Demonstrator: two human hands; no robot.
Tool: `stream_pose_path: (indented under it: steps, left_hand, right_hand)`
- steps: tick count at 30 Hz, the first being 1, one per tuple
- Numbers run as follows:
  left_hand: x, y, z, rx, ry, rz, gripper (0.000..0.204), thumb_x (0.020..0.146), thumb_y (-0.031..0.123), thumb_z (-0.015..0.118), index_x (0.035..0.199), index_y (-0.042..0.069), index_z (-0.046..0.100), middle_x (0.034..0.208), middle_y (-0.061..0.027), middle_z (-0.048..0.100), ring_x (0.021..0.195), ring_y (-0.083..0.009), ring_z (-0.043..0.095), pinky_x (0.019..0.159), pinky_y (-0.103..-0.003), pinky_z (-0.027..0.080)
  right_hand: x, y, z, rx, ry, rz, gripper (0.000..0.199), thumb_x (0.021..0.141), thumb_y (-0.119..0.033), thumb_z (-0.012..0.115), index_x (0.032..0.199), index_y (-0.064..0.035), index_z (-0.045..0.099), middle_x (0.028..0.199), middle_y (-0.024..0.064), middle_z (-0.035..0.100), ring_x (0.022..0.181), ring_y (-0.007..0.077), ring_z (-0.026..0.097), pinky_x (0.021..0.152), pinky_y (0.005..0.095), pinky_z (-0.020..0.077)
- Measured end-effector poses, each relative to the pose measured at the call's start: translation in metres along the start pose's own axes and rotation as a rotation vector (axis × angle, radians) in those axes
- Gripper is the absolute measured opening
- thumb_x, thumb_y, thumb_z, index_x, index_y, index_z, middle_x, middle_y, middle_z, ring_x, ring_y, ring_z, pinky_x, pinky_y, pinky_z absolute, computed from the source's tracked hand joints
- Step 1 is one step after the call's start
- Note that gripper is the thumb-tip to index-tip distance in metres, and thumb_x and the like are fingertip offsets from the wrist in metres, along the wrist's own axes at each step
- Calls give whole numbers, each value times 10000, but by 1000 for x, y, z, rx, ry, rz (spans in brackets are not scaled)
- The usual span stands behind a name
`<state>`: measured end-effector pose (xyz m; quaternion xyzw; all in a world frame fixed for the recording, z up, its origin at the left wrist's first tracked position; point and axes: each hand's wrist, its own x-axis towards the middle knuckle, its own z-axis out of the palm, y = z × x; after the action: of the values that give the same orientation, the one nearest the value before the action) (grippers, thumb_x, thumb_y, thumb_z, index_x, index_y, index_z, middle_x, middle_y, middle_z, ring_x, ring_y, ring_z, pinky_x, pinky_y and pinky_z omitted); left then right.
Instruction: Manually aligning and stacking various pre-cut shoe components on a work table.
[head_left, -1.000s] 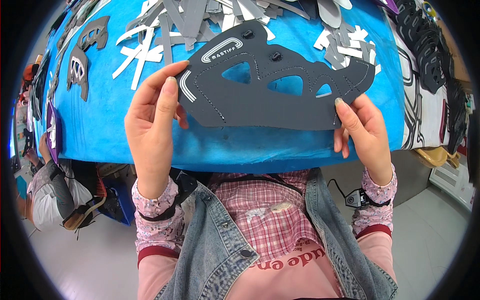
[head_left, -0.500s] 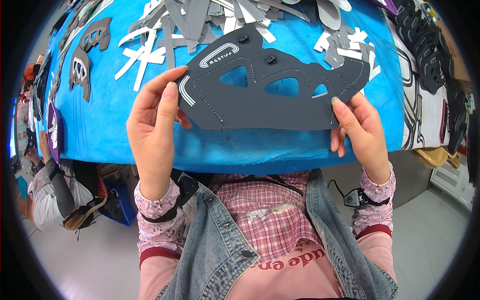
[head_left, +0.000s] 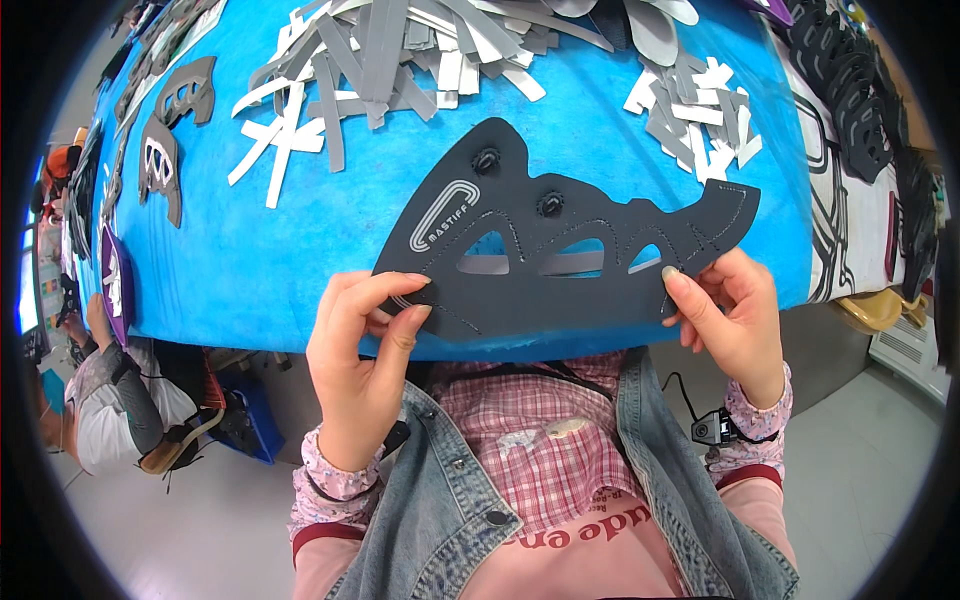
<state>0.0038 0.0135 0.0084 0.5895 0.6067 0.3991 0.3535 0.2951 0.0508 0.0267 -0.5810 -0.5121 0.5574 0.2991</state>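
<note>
Right hand (head_left: 735, 310): thumb laid on the upper face of the dark grey panel (head_left: 560, 302), remaining fingers behind and below its lower right edge; the panel is pinched between them. Left hand (head_left: 355, 355): thumb and index fingertip both contact the upper face at the panel's left end, set a narrow gap apart. The other left fingers are partly hidden, so whether this is a full grip or only contact cannot be told.

The panel is located at the near edge of the blue table covering (head_left: 220, 270), directly in front of the torso. It carries stitched lines, two dark raised fittings, three cut-outs and a white printed emblem; the left hand partly covers its left end.

Beyond the panel, well apart from it, lies a heap of grey and white strips (head_left: 400, 60). A smaller strip cluster (head_left: 700, 110) lies to its right. Two grey cut-out pieces (head_left: 160, 165) lie toward the left, and a purple tray (head_left: 118, 280) is at the left edge. Dark shaped pieces (head_left: 850, 100) overlap at the far right.

Both forearms rise from the lower edge, wrists below the panel. The left hand points up and inward; the right hand is angled up and to the left.
</note>
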Motion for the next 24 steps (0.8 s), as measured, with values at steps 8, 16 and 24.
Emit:
stream_pose_path:
  steps: [8, 16, 24]
  left_hand:
    - [6, 4, 4, 170, -34, 34, 199, 838, 16, 682, 1035, 30, 654, 882, -19, 585, 607, -44, 430, 537, -189, 332]
    - [7, 2, 5, 128, 6, -7, 227, 785, -17, 701, 1004, 41, 688, 828, -14, 594, 532, -37, 404, 472, -189, 277]
    - [8, 2, 4, 117, 17, -43, 233, 768, -38, 693, 990, 31, 686, 840, -22, 612, 519, -32, 415, 466, -188, 275]
  right_hand:
    - [10, -3, -7, -39, -11, 84, 191, 885, -155, 687, 883, 15, 601, 676, 50, 645, 521, 60, 600, 403, 176, 410]
    - [13, 0, -8, -27, -13, 103, 213, 876, -150, 700, 811, 10, 575, 633, 53, 628, 482, 62, 593, 374, 173, 403]
    - [15, -2, -8, -26, -4, 141, 236, 866, -135, 715, 765, 5, 554, 615, 58, 618, 483, 70, 602, 359, 177, 396]
